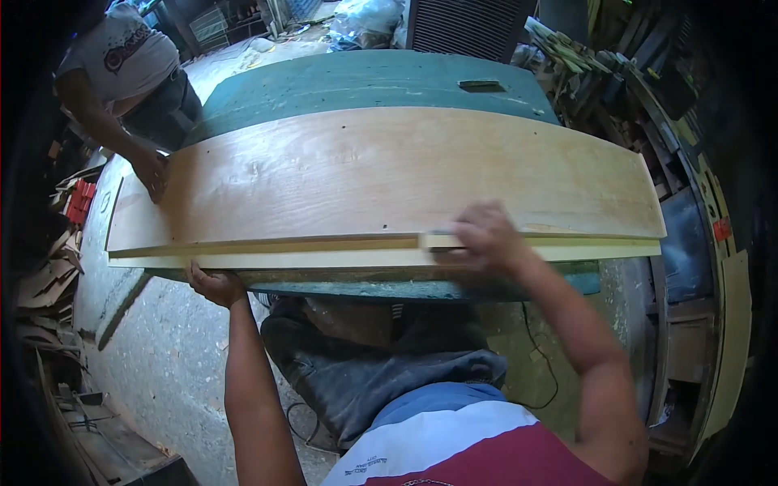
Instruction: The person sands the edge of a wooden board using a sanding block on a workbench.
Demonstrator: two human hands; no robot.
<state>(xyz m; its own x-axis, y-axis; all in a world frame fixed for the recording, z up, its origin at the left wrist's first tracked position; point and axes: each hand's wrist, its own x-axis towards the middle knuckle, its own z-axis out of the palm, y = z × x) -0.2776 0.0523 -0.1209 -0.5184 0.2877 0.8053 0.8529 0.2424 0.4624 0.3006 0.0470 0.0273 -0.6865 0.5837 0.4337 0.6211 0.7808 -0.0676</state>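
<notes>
A long light wooden panel (389, 174) lies across a green table (356, 77). Along its near edge runs a pale narrow strip (324, 259). My left hand (215, 285) is under the strip's near edge at the left, its fingers touching it from below. Over the strip, right of the middle, my right hand (482, 237) is closed around a small pale block (438, 240), blurred by motion. Small dark holes dot the panel's face.
A co-worker (134, 73) stands at the far left, one hand (151, 174) on the panel's left end. Scrap wood (53, 275) is piled at left. Shelving and boards (689, 324) line the right side. A cable (551, 373) lies on the floor.
</notes>
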